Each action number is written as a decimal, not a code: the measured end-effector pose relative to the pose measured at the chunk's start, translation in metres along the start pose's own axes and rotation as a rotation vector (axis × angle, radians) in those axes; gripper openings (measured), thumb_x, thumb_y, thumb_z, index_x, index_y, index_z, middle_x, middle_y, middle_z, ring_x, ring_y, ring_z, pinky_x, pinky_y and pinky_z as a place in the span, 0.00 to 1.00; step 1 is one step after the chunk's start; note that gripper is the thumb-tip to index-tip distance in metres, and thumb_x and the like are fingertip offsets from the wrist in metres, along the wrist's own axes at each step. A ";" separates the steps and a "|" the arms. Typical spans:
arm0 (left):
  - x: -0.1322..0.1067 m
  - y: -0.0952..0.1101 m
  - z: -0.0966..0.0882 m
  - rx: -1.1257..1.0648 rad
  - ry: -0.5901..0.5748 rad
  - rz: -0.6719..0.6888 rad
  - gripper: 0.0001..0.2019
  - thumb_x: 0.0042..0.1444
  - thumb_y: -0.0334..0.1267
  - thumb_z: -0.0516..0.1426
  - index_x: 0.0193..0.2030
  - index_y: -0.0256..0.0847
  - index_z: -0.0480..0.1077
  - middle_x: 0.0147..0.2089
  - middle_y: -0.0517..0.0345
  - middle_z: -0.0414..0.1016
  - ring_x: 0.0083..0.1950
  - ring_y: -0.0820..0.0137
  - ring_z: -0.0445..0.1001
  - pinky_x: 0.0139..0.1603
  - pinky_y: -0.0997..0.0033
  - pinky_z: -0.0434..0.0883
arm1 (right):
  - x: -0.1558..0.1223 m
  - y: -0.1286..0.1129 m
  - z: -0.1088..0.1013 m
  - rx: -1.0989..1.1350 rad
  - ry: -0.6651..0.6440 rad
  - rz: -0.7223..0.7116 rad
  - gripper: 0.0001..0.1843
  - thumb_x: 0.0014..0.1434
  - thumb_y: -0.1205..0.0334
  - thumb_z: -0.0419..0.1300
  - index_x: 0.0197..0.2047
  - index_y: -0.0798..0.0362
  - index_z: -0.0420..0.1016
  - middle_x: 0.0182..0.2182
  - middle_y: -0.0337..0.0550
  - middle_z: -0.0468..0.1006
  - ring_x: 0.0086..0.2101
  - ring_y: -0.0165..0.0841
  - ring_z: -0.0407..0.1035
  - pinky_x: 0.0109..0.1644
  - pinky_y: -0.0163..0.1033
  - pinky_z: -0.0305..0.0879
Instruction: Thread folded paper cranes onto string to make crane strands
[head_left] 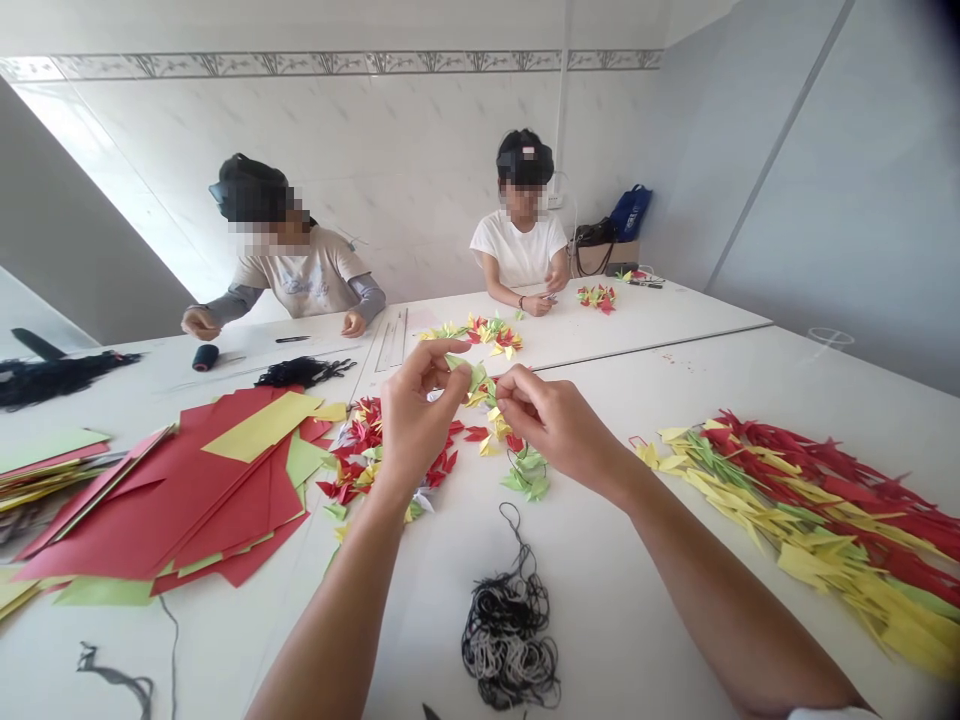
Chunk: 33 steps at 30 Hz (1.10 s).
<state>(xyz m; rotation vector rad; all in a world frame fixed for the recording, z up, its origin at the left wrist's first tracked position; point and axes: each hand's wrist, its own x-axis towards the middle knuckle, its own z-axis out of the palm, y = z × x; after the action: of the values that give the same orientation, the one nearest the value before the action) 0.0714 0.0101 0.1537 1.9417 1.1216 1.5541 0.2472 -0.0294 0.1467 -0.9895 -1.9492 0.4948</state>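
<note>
Paper piece (478,376) (green) in left hand (420,400)

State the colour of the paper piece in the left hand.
The paper piece is light green; best seen in the head view.

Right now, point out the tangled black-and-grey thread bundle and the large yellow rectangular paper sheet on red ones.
Tangled black-and-grey thread bundle (510,635), head view: middle of the tangle.
Large yellow rectangular paper sheet (262,426), head view: its upper face.
</note>
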 end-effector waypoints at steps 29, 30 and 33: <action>-0.009 0.007 -0.005 0.224 0.130 0.679 0.10 0.66 0.41 0.55 0.49 0.43 0.74 0.35 0.57 0.75 0.32 0.71 0.73 0.37 0.69 0.71 | 0.002 -0.001 -0.002 0.055 0.040 0.086 0.10 0.73 0.58 0.46 0.37 0.49 0.57 0.22 0.30 0.57 0.23 0.27 0.52 0.29 0.34 0.48; -0.009 0.007 -0.006 0.174 0.183 0.637 0.13 0.68 0.43 0.51 0.49 0.43 0.75 0.34 0.56 0.73 0.31 0.71 0.72 0.36 0.68 0.71 | 0.002 -0.001 -0.002 0.071 0.045 0.087 0.10 0.73 0.58 0.46 0.37 0.49 0.57 0.22 0.30 0.56 0.23 0.27 0.51 0.29 0.34 0.48; -0.007 0.006 -0.008 0.071 0.273 0.485 0.15 0.70 0.45 0.48 0.47 0.43 0.74 0.34 0.56 0.70 0.31 0.70 0.69 0.37 0.66 0.71 | 0.002 0.000 0.000 0.111 0.052 0.079 0.10 0.72 0.59 0.47 0.37 0.49 0.57 0.22 0.30 0.55 0.23 0.27 0.50 0.29 0.34 0.48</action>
<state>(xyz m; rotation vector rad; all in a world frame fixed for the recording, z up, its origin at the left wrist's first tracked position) 0.0660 -0.0006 0.1563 2.2134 0.8472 2.1083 0.2469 -0.0279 0.1481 -1.0011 -1.8222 0.6092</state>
